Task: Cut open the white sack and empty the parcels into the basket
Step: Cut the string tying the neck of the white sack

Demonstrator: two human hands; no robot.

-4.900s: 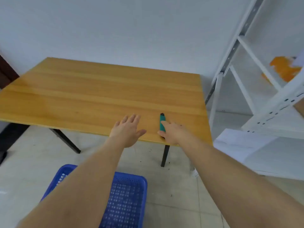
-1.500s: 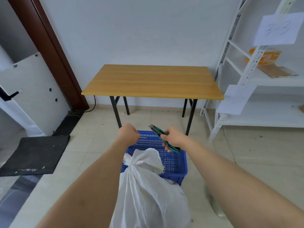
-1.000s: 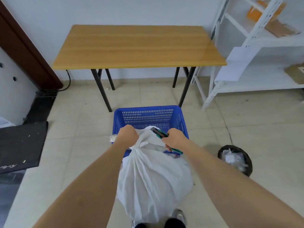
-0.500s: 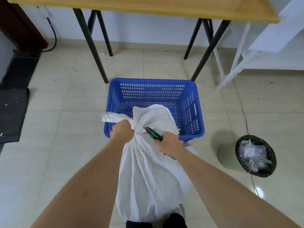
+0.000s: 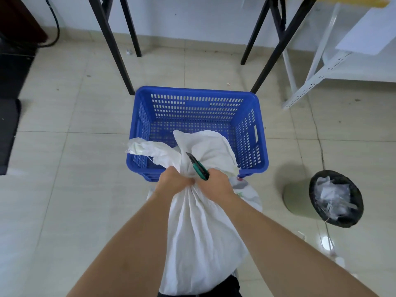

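Observation:
A full white woven sack (image 5: pixel 199 236) stands upright on the floor in front of me, its gathered neck bunched just before the blue plastic basket (image 5: pixel 192 103). My left hand (image 5: pixel 174 183) is clenched on the sack's neck. My right hand (image 5: pixel 216 184) presses against the neck from the right and holds a green utility knife (image 5: pixel 198 167), blade tip pointing up and away against the loose top of the sack. The basket's visible part holds nothing. The parcels are hidden inside the sack.
Black table legs (image 5: pixel 113 46) rise behind the basket. A white metal shelf frame (image 5: pixel 317 67) stands at the right. A round bin (image 5: pixel 334 198) lined with a black bag holds crumpled paper at the right. A dark mat (image 5: pixel 8 133) lies at the left edge.
My view has tilted further down toward the floor. Both hands have drawn together on the sack's neck, and the knife now points up along the loose top.

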